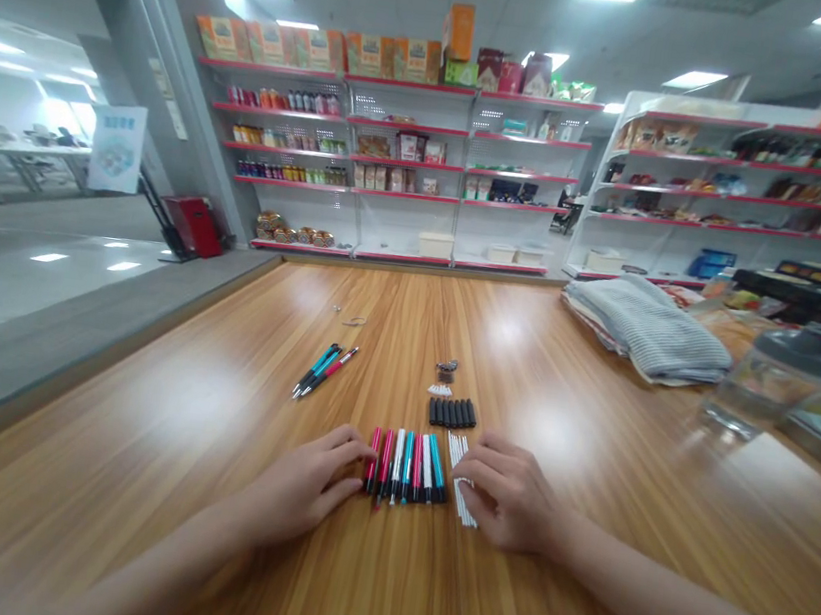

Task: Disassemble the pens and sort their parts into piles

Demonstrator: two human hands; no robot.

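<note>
Several pen barrels [407,466] in pink, white and blue lie side by side in a row. At the row's left end, my left hand [323,478] rests with its fingertips against the outermost pink barrel, thumb and fingers apart. Over the white pen refills [466,508] lies my right hand [507,492], fingers bent and slightly apart, touching or just above them; the hand partly hides them. Black pen grips [452,413] sit in a line beyond the barrels. Behind these are small white pieces [439,390] and a little pile of dark, tiny parts [445,375].
Farther left lie pens [324,371] in blue and pink, with a small thin loop [354,320] behind them. On the right are a folded striped cloth [654,329] and a clear bottle [770,385] with a grey lid. Stocked shelves [404,127] stand past the table's far edge.
</note>
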